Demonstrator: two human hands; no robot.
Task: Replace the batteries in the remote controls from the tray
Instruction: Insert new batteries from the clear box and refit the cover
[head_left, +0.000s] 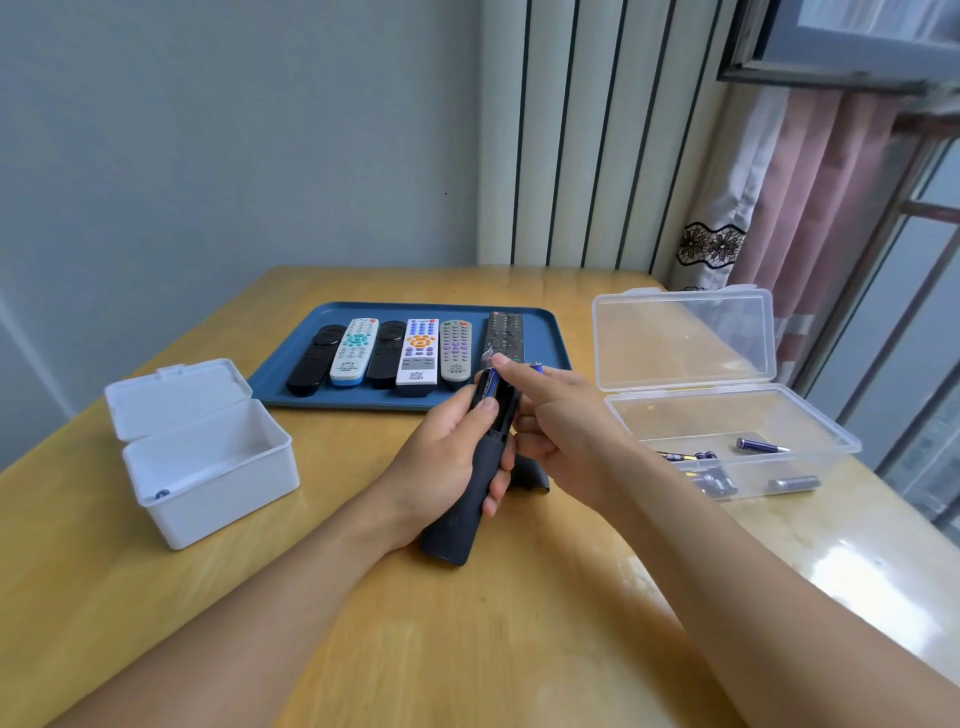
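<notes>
With the left hand wrapped around the black plastic remote control above the wooden table, its open bay holds a blue battery which the right hand fingertip presses and could pop loose.

Battery cover half behind hand
</notes>
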